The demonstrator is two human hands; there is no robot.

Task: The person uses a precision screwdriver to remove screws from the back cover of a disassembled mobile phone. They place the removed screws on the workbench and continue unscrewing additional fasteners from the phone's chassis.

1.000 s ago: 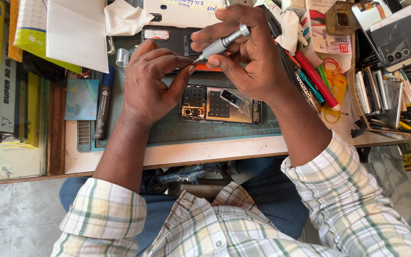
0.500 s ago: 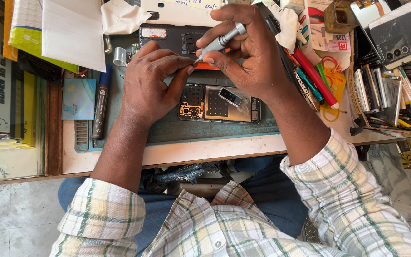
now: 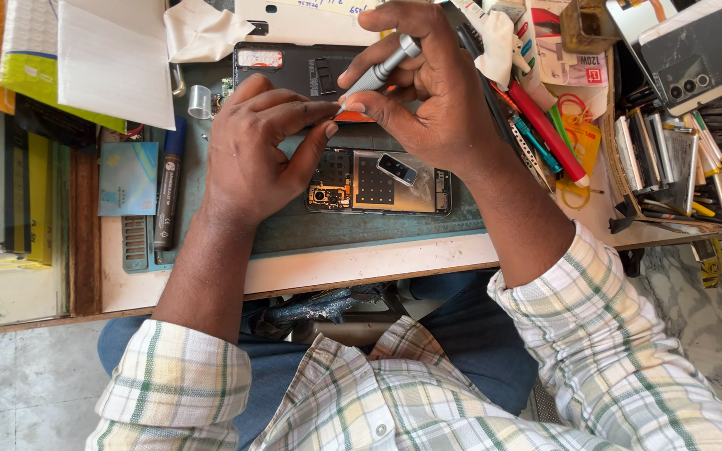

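Landmark = opened phone [image 3: 378, 179] on the blue-green work mat [image 3: 378, 230]. Vs 0.5 s ago: both hands sit at almost the same spot above the phone, screwdriver tilt and hand pose unchanged; only a slight shift in framing.

Far left of the phone: yellow boxes [image 3: 10, 150], white paper [image 3: 114, 58], blue card [image 3: 127, 178]. Just left of it, a dark marker pen [image 3: 167, 188] lies along the mat edge.

Left hand [image 3: 252, 154] is up-left of the phone, fingers bunched, fingertips pinching at the driver tip; what it pinches is too small to tell.

Phone lies flat w/ back cover off: grey shield w/ dot grid, gold camera part at its left end, 1 small dark module on top. A black back cover [image 3: 294, 71] lies just above it.

Right hand [image 3: 436, 92], above the phone, grips a silver screwdriver [image 3: 378, 73] tilted, tip down-left toward the left fingertips.

Right of the phone: red and teal tools [image 3: 545, 134], then a tray of phone parts [image 3: 670, 154].
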